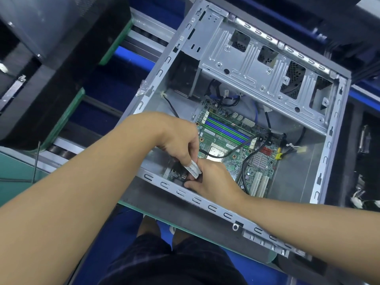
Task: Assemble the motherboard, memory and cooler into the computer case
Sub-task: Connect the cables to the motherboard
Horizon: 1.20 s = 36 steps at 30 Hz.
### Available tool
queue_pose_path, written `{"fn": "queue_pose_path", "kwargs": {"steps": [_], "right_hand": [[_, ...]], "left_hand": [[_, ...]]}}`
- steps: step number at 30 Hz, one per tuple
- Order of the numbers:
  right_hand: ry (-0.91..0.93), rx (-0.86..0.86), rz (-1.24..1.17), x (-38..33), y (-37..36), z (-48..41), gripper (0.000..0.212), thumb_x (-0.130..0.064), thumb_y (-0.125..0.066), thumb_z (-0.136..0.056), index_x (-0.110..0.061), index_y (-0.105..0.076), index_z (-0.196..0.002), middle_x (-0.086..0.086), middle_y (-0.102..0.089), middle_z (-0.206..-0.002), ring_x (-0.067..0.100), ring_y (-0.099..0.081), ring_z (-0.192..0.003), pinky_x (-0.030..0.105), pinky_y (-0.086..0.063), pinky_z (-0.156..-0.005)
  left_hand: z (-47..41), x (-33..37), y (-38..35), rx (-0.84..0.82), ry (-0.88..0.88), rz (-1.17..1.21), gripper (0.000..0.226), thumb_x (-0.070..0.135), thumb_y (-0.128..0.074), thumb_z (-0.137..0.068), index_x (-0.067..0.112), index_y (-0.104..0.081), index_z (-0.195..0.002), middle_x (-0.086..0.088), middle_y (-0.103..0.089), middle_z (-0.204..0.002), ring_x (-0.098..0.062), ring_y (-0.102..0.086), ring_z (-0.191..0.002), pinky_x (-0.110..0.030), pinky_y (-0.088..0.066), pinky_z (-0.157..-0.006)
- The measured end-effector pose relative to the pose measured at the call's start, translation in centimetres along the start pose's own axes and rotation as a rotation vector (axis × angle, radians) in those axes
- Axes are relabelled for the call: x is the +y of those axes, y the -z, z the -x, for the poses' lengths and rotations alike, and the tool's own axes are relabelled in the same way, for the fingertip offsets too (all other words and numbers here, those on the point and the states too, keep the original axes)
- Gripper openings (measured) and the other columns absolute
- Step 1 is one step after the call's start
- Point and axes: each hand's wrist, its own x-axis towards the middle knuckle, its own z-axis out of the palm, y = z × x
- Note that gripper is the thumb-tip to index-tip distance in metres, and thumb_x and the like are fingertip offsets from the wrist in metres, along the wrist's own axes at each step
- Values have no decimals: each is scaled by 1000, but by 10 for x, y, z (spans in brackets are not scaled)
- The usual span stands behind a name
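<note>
Forcing the black plug (182, 183) in the right hand's (213, 178) clenched grip, beside the white label (194, 168) the left hand (181, 140) pinches, askew into the green motherboard (230, 138) lying in the open grey metal case (207, 208) could bend its pins

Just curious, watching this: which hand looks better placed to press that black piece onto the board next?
Probably the right hand: its fingertips pinch the black piece low at the motherboard's near corner. The left hand only pinches the white label above it.
</note>
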Motion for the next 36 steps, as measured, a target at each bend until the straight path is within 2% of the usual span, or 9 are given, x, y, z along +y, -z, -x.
{"fn": "queue_pose_path", "kwargs": {"steps": [5, 8, 14, 18, 22, 26, 29, 33, 36], "right_hand": [[-20, 21, 13, 3, -2, 0, 33, -19, -82, -84, -24, -50, -85, -5, -60, -79, 16, -54, -71, 21, -33, -60], [-33, 31, -7, 3, -4, 1, 32, -14, -80, -83, -24, -50, -85, -3, -63, -80, 20, -64, -75, 28, -46, -68], [11, 24, -64, 3, -4, 2, 30, -9, -81, -81, -20, -60, -100, 5, -71, -93, 21, -66, -79, 30, -51, -73], [26, 8, -64, 4, -6, 1, 30, -8, -79, -81, -12, -63, -106, 6, -69, -91, 24, -65, -80, 31, -49, -72], [28, 22, -25, 5, -9, -1, 33, -11, -78, -83, -10, -63, -112, 4, -64, -85, 23, -65, -80, 29, -48, -70], [48, 10, 21, 5, -11, -4, 32, -13, -80, -83, -7, -61, -108, 13, -69, -92, 29, -65, -85, 37, -49, -71], [80, 13, 56, 4, -10, -6, 31, -12, -81, -81, -5, -61, -105, 14, -69, -94, 30, -63, -85, 33, -40, -67], [112, -10, 79, 5, -9, -6, 25, -13, -79, -84, -7, -55, -84, 7, -59, -81, 27, -56, -75, 33, -33, -63], [144, -4, 76, 5, -6, -5, 21, -14, -80, -84, -2, -63, -81, 4, -54, -78, 20, -46, -70, 28, -28, -64]], "left_hand": [[-2, -1, 0, 3, 3, 6, 13, 25, -72, -85, 27, -76, -97, 21, -66, -62, 4, -57, -59, -15, -48, -63], [-3, -1, -1, 5, -2, 16, 12, 25, -73, -84, 27, -76, -95, 21, -66, -62, 5, -57, -58, -16, -48, -62], [0, -1, -1, 4, -14, 10, 10, 26, -74, -83, 29, -77, -92, 21, -66, -64, 2, -58, -63, -18, -48, -65], [-1, 0, 0, -7, 3, -5, 9, 25, -73, -82, 30, -76, -88, 27, -60, -54, 8, -53, -52, -10, -41, -51], [-2, 1, 0, -7, 82, 39, 13, 26, -65, -82, 19, -75, -85, 9, -71, -70, -4, -54, -54, -15, -41, -49], [-2, 3, 0, -9, 152, 29, 21, 27, -59, -84, 12, -74, -84, -1, -75, -73, -7, -52, -49, -14, -36, -42], [-2, 3, 0, 0, 172, 28, 21, 24, -58, -84, 10, -74, -83, -2, -72, -68, -5, -46, -36, -11, -30, -33], [-1, 4, -1, 7, 178, 22, 21, 24, -59, -86, 10, -74, -85, -3, -73, -71, -4, -43, -33, -10, -28, -31], [-1, 4, -2, 10, 174, 33, 20, 24, -58, -86, 12, -74, -88, -1, -70, -67, -3, -42, -32, -10, -28, -31]]}}
